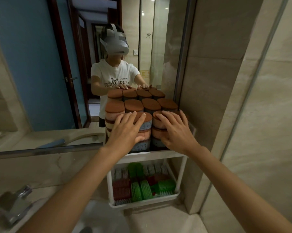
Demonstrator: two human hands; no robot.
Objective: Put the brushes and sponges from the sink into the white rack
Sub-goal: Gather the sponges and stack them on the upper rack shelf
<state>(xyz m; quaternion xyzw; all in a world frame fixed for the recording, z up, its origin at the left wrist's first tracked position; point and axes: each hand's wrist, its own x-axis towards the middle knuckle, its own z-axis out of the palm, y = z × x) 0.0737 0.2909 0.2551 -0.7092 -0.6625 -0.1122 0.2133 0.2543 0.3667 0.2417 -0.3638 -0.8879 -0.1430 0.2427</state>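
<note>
Beige marble and a wide mirror (41,64) back the bench (41,174); the white rack (158,155) stands in the corner, with stacked sponges (133,105) on its top shelf and brushes (141,187) in its lower tray. Left hand (126,130) and right hand (175,130) lie flat, fingers spread and gripping nothing, on the two front stacks; pressing evenly and straight down should settle them without tipping them forward

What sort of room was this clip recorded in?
Most likely a bathroom: a wall mirror above a stone counter, a chrome tap at lower left, and tiled walls beside the white rack.
</note>
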